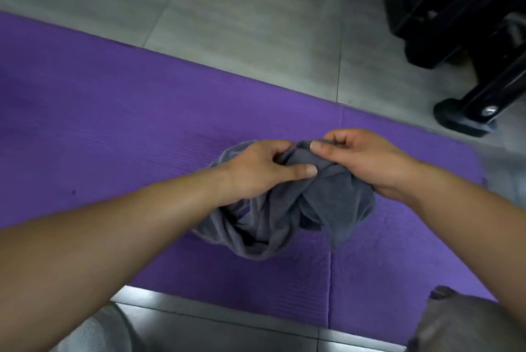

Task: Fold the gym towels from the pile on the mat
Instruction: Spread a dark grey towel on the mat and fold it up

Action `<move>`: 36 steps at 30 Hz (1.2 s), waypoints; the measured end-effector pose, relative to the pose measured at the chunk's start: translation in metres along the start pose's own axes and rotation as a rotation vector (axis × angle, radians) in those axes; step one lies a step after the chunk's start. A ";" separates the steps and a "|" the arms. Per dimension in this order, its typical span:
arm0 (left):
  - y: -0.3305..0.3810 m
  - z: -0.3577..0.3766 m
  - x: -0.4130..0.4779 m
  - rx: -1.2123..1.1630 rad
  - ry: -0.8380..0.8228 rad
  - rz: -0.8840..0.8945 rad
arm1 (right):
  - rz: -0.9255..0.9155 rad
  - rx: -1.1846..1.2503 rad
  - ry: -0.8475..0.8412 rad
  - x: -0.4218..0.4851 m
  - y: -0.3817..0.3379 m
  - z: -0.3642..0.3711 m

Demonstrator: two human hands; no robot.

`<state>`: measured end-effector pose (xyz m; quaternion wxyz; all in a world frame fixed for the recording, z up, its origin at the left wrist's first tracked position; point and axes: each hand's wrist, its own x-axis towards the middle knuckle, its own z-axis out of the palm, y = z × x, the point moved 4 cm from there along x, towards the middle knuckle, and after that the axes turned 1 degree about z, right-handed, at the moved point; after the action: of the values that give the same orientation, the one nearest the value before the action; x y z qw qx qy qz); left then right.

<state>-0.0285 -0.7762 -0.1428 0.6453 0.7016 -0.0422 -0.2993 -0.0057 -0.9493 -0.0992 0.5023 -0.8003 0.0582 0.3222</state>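
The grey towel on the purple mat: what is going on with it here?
A person's left hand and right hand pinch the top of a crumpled grey towel. Its lower part lies bunched on the purple mat. Nothing is folded yet.

The light is soft, even and rather dim, leaving only a faint shadow under the grey towel (pixel 284 209) on the purple mat (pixel 113 124). Everything looks slightly blurred, worst at the right edge. A pale sheen lies on the dark floor strip (pixel 227 310) at the bottom.
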 end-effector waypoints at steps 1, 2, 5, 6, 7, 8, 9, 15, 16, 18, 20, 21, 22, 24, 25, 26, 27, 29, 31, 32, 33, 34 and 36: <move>0.003 -0.006 -0.004 -0.045 0.039 0.004 | -0.004 0.052 0.033 -0.002 -0.002 0.000; 0.004 -0.012 -0.008 -0.097 0.067 0.004 | -0.002 0.091 0.069 -0.003 -0.003 0.001; 0.004 -0.026 -0.024 -0.206 0.139 0.022 | 0.124 0.074 0.218 -0.001 0.009 0.002; 0.002 -0.029 -0.029 -0.215 0.158 0.028 | 0.211 0.054 0.253 -0.001 0.016 0.004; 0.000 -0.030 -0.033 -0.209 0.168 0.034 | 0.317 0.068 0.246 -0.002 0.024 0.008; -0.002 -0.030 -0.037 -0.205 0.166 0.037 | 0.416 0.122 0.194 -0.004 0.033 0.014; -0.003 -0.028 -0.040 -0.207 0.150 0.037 | 0.497 0.211 0.122 -0.006 0.040 0.023; -0.004 -0.022 -0.053 -0.381 0.062 0.031 | 0.479 0.742 -0.113 0.003 0.039 0.054; -0.005 -0.026 -0.053 -0.321 0.081 0.024 | 0.432 0.736 -0.122 0.006 0.035 0.054; -0.007 -0.033 -0.053 -0.206 0.084 -0.006 | 0.335 0.680 -0.086 0.009 0.029 0.051; -0.008 -0.037 -0.052 -0.211 0.016 -0.067 | 0.240 0.590 -0.018 0.008 0.025 0.047; -0.009 -0.039 -0.051 -0.245 -0.011 -0.102 | 0.187 0.531 0.010 0.007 0.022 0.045; -0.006 -0.039 -0.050 -0.271 -0.023 -0.127 | 0.133 0.475 0.027 0.005 0.019 0.045; 0.000 -0.038 -0.048 -0.229 0.000 -0.162 | 0.036 0.404 0.040 -0.002 0.009 0.048; 0.003 -0.037 -0.046 -0.168 0.014 -0.156 | -0.001 0.399 0.019 -0.005 0.004 0.051; 0.006 -0.035 -0.044 -0.108 0.021 -0.136 | -0.017 0.418 -0.021 -0.009 0.000 0.053; 0.008 -0.032 -0.043 -0.057 0.024 -0.113 | -0.021 0.449 -0.073 -0.013 -0.003 0.054; 0.009 -0.029 -0.042 0.018 0.056 -0.082 | 0.005 0.503 -0.147 -0.018 -0.003 0.052; 0.006 -0.029 -0.042 0.037 0.096 -0.063 | 0.040 0.509 -0.136 -0.019 0.001 0.045; 0.005 -0.028 -0.042 0.003 0.096 -0.064 | 0.050 0.507 -0.102 -0.018 0.004 0.041; 0.003 -0.027 -0.043 -0.065 0.085 -0.075 | 0.047 0.496 -0.071 -0.017 0.005 0.037; 0.002 -0.026 -0.043 -0.147 0.059 -0.085 | 0.040 0.473 -0.043 -0.016 0.007 0.034; 0.003 -0.026 -0.045 -0.266 -0.004 -0.100 | -0.015 0.305 0.045 -0.012 0.011 0.025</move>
<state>-0.0521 -0.7337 -0.1238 0.7167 0.6106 0.0318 -0.3355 -0.0312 -0.9363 -0.1076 0.6190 -0.7221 0.1118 0.2879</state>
